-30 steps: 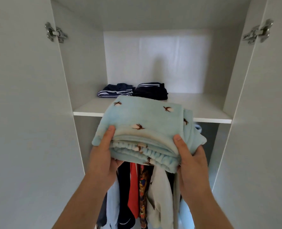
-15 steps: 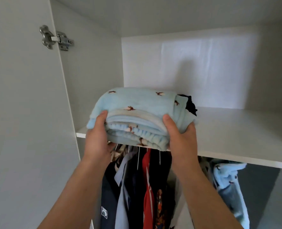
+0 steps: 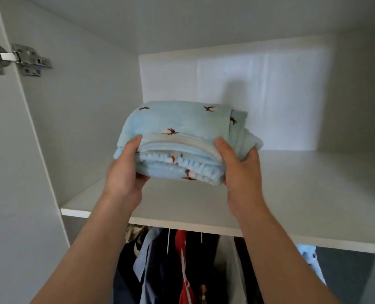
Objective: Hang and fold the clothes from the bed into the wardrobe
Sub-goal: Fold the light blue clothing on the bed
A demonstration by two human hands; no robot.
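A metal hinge (image 3: 17,59) is showing at the far left, joining the open white wardrobe door (image 3: 6,172) to the cabinet's side wall. Just right of it, a person's left hand (image 3: 125,172) is gripping the left end of a folded light-blue fleece garment (image 3: 182,128), with the thumb pressing down on top and the fingers curling underneath. The bundle, printed with small brown figures and showing a gathered elastic edge along its front, is sitting in the left half of the wardrobe's upper compartment, over the white shelf (image 3: 314,205) and back from its front edge. Whether its underside is touching the board cannot be told. The right hand (image 3: 241,170) is clasping the bundle's right end in the same way, thumb on top and palm wrapping the side. Both forearms are reaching up from the bottom of the frame.

Below the shelf, hanging clothes (image 3: 151,270) are crowding the rail space between the arms, dark navy pieces beside a red garment (image 3: 183,260). At the lower right, another light-blue piece (image 3: 309,257) is hanging just under the shelf edge.
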